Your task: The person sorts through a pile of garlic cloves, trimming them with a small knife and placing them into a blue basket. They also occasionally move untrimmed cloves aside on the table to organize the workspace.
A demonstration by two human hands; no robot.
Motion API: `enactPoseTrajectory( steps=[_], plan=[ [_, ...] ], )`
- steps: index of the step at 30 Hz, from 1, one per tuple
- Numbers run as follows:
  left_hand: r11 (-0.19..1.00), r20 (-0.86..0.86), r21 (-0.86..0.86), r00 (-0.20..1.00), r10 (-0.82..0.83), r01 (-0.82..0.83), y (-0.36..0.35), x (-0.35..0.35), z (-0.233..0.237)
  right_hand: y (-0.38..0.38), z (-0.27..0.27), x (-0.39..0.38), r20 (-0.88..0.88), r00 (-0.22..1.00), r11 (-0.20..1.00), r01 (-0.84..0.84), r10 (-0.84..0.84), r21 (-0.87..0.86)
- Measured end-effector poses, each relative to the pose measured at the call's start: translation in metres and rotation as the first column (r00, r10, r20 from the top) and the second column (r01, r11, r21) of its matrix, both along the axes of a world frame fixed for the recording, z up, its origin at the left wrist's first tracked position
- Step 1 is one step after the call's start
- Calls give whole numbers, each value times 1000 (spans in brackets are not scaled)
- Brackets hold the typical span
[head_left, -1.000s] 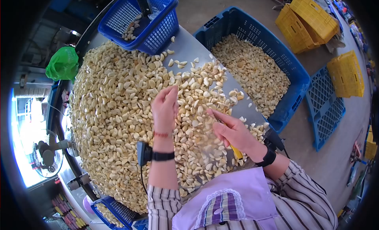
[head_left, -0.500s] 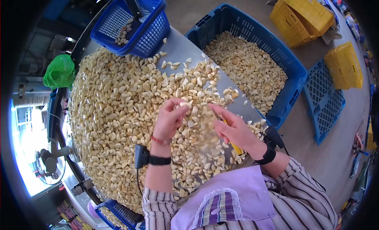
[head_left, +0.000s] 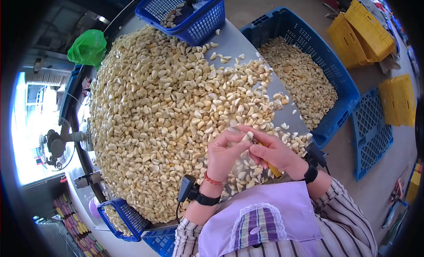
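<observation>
My left hand (head_left: 224, 154) pinches a pale garlic clove (head_left: 248, 136) between thumb and fingertips. My right hand (head_left: 280, 152) is closed round a small knife with a yellow handle (head_left: 274, 170); its blade end is mostly hidden by my fingers, close to the clove. Both hands meet over the near right part of a large heap of peeled garlic cloves (head_left: 154, 107), which covers much of the metal table (head_left: 247, 46). Another pale clove shows at my left fingertips.
A blue basket (head_left: 203, 25) with some darker pieces stands at the table's far edge. Beyond the right edge, a large blue crate (head_left: 338, 58) holds more cloves. A smaller blue basket (head_left: 140, 219) is at lower left, a fan (head_left: 55, 144) at left, yellow crates (head_left: 369, 32) on the floor.
My hands have come together, bringing the clove in my left hand to the knife in my right. The camera view has shifted, so the heap and baskets appear further right and higher.
</observation>
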State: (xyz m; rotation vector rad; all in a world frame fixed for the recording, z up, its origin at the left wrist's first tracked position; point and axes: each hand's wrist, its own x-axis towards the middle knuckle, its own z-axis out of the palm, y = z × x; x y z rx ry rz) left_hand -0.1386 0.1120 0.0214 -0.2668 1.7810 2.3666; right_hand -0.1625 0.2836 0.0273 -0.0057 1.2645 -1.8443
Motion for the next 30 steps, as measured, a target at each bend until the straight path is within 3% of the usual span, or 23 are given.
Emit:
enactPoseTrajectory(
  steps=[3, 4, 5, 6, 7, 9, 10, 11, 12, 13, 14, 15, 16, 20, 22, 23, 25, 26, 28, 30],
  plan=[
    [998, 121, 44, 992, 38, -43, -1, 14, -2, -1, 3, 5, -123, 990, 998, -65, 68, 26],
    [886, 47, 463, 999, 4, -25, -8, 20, -14, -1, 3, 5, -123, 990, 997, -67, 69, 24],
    [609, -37, 793, 999, 3, 27, -14, 22, -18, -1, 3, 4, -96, 995, 998, 17, -12, 55],
    [493, -58, 868, 998, -6, 54, -22, 23, -16, -1, 2, 2, -69, 993, 991, 100, -94, 89],
    [495, -58, 868, 998, -6, 53, -32, 22, -17, 2, 1, -1, -68, 993, 991, 99, -93, 88],
    [637, -98, 767, 968, 230, -74, -56, 17, -23, 7, -4, -4, -6, 981, 980, 196, -196, 40],
    [637, -96, 767, 968, 231, -76, -70, 11, -24, 7, -3, -5, 9, 979, 978, 202, -202, 44],
    [914, -18, 330, 966, 257, -237, -86, 3, -24, 6, -3, -4, 10, 980, 979, 199, -200, 43],
    [930, 33, -207, 947, 318, -305, -99, -6, -26, 3, -4, -3, 3, 982, 980, 191, -191, 49],
    [928, 28, -208, 947, 321, -308, -109, -14, -38, 1, -5, -3, -7, 983, 982, 184, -184, 53],
    [719, -129, -671, 984, 123, -178, -119, -21, -58, -1, -6, -2, -9, 983, 982, 181, -181, 51],
    [280, -156, -953, 979, -128, -115, -123, -26, -68, -2, -8, -1, -18, 989, 988, 150, -149, 48],
    [392, -135, -913, 990, -40, -108, -122, -29, -63, -4, -9, 0, -28, 993, 992, 119, -118, 43],
    [519, -191, -841, 981, -24, -151, -124, -31, -65, -5, 4, 0, -113, 990, 991, 97, -86, 95],
    [735, -34, -657, 980, 195, -169, -112, -20, -63, -5, 8, 1, -255, 967, 975, 62, -5, 215],
    [736, -28, -657, 981, 191, -162, -106, -13, -58, -6, 3, 3, -249, 968, 974, 64, -8, 217],
    [927, 157, -303, 948, 278, -222, -91, 1, -45, -9, -10, 7, -479, 876, 967, 79, 48, 241],
    [957, 102, -149, 959, 264, -247, -79, 7, -41, -10, -7, 7, -476, 878, 966, 78, 50, 245],
    [968, 103, -104, 966, 238, -228, -61, 19, -30, -13, 4, 4, -468, 855, 926, -34, 221, 375],
    [983, 122, -61, 976, 180, -173, -47, 28, -16, -17, -1, 7, -508, 832, 940, -42, 221, 340]
  ],
)
